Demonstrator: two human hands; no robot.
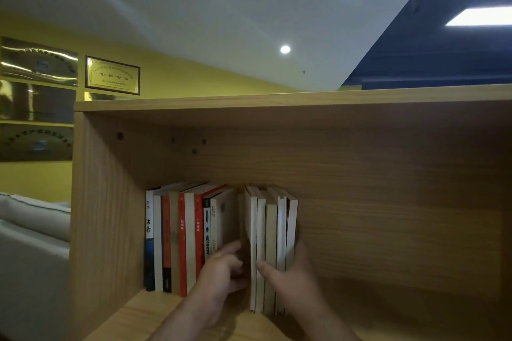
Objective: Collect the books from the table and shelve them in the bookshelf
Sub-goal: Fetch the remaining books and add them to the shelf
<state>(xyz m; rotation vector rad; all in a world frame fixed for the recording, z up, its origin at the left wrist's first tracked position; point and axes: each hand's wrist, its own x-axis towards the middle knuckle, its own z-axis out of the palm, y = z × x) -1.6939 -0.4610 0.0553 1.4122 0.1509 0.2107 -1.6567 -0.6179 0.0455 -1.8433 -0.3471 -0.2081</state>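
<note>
Standing upright in the wooden bookshelf [110, 202], a row of books [182, 241] is leaning at the left. The left hand [221, 271] is pressing curled fingers against that row's last book, grasping nothing. The right hand [288, 277] is clasping a pale stack [273, 243], thumb in front, fingers behind.
</note>
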